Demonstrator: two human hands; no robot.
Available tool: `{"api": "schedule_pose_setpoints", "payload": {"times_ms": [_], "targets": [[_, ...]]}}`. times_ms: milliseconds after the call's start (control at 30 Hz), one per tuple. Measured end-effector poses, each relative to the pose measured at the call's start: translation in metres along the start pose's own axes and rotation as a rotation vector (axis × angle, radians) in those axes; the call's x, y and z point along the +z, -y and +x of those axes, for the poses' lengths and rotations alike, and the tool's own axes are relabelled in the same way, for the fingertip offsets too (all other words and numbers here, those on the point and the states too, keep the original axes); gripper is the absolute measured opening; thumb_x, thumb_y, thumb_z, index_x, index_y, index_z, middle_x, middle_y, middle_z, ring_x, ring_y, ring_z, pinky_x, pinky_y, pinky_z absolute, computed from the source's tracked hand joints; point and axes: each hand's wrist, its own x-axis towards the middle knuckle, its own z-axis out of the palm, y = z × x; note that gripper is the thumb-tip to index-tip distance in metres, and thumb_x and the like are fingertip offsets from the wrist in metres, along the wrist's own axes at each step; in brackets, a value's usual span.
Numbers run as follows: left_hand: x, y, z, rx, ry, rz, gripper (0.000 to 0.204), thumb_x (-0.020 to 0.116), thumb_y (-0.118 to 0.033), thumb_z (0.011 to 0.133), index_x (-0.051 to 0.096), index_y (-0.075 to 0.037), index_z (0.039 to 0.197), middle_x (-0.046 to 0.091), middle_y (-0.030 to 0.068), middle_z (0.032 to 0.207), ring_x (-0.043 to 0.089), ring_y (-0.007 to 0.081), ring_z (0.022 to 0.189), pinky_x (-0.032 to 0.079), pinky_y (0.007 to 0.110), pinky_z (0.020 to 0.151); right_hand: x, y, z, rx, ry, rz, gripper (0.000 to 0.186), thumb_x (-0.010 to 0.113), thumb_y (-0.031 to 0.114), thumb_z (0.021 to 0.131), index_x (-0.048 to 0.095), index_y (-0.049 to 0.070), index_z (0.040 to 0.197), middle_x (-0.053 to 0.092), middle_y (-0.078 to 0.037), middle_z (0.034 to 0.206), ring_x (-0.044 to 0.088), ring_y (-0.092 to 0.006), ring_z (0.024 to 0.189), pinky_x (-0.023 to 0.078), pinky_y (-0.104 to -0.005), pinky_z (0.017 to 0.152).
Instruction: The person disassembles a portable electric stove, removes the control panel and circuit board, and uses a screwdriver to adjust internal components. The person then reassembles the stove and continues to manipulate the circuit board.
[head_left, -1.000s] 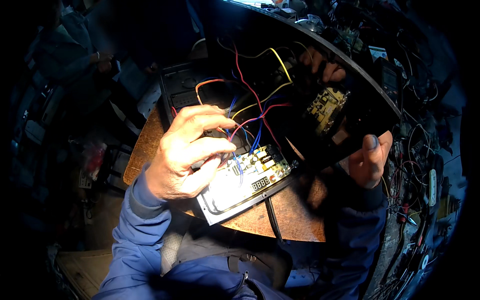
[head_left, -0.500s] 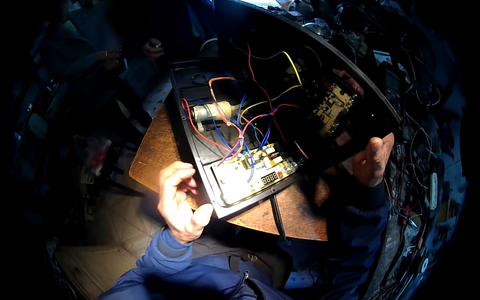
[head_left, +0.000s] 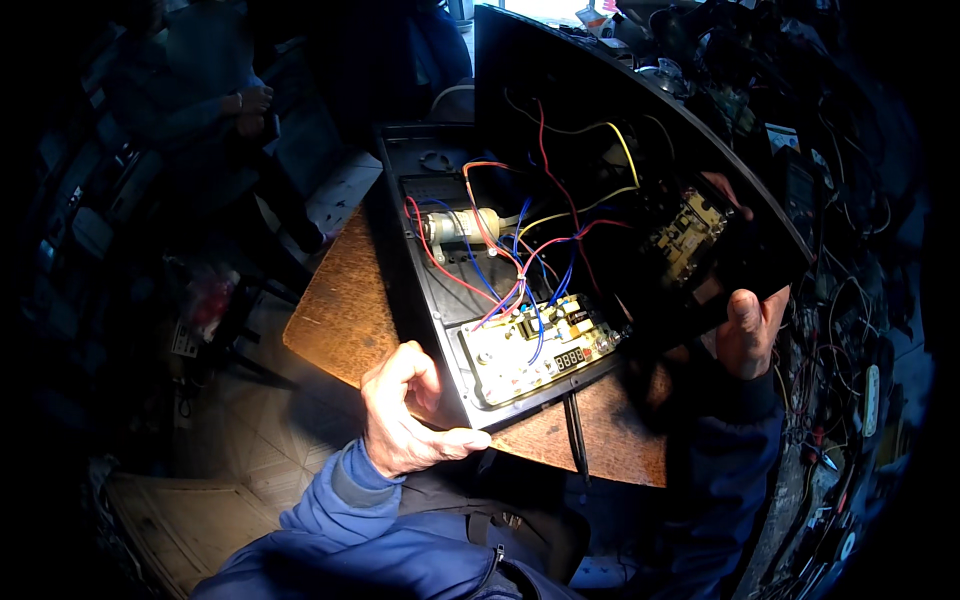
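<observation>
A shallow black appliance housing (head_left: 436, 330) lies open on a brown wooden tabletop (head_left: 345, 305). Inside it are a lit circuit board (head_left: 500, 365) with a small digit display, a pale cylindrical part (head_left: 465, 225), and red, blue and yellow wires (head_left: 520, 275). My left hand (head_left: 405, 415) is closed around the near left corner of the housing, thumb along the front edge. A large glossy black panel (head_left: 600, 110) stands tilted at the housing's right side, mirroring the board. My right hand (head_left: 750, 335) grips its near right edge, thumb raised; the other fingers are mostly hidden.
On the right runs a cluttered bench with cables, tools and a pale strip (head_left: 872, 393). A black cord (head_left: 577, 440) hangs over the tabletop's front edge. Another person's hands (head_left: 252, 105) show in the dark at the far left, above a reddish bag (head_left: 210, 295).
My left hand has moved right and closed on the housing's near corner, where it was beside it with fingers apart. The whole view has shifted slightly; my right hand stays at the panel.
</observation>
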Motion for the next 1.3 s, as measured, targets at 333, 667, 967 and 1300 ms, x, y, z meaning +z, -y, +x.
{"api": "schedule_pose_setpoints", "payload": {"times_ms": [333,667,967,1300], "targets": [[0.0,0.0,0.0,-0.003,-0.015,0.061,0.077,0.098,-0.061,0.052,0.048,-0.007,0.072,0.047,-0.0023,0.065,0.045,0.0055,0.058,0.037,0.023,0.051,-0.006,-0.001,-0.001,0.062,0.028,-0.024,0.081,0.082,0.057,0.08,0.057,-0.005,0.127,0.066,-0.005,0.098,0.061,-0.0128,0.085,0.051,-0.0279,0.077],[-0.003,0.001,-0.002,-0.024,-0.006,0.083,0.076,0.096,-0.062,0.054,0.049,-0.006,0.072,0.047,-0.001,0.064,0.047,0.0073,0.058,0.038,0.024,0.05,-0.002,-0.004,0.001,-0.021,-0.001,-0.021,0.088,0.078,0.063,0.082,0.056,-0.006,0.13,0.066,-0.006,0.102,0.06,-0.013,0.088,0.049,-0.027,0.078],[-0.007,0.005,-0.002,-0.038,-0.003,0.022,0.077,0.098,-0.061,0.052,0.048,-0.006,0.071,0.048,-0.0011,0.065,0.048,0.0065,0.057,0.039,0.024,0.049,-0.021,0.047,-0.015,-0.107,-0.115,-0.128,0.07,0.051,0.058,0.102,0.062,-0.007,0.125,0.07,-0.018,0.113,0.069,-0.0242,0.102,0.055,-0.0374,0.091],[0.006,-0.006,-0.002,-0.022,-0.142,-0.219,0.076,0.093,-0.062,0.064,0.05,-0.001,0.08,0.054,0.0007,0.071,0.056,0.0072,0.063,0.048,0.022,0.056,0.021,0.06,-0.103,0.252,-0.249,-0.453,0.008,0.069,-0.004,0.088,0.07,-0.005,0.096,0.068,-0.009,0.091,0.065,-0.014,0.079,0.052,-0.0248,0.073]]}}
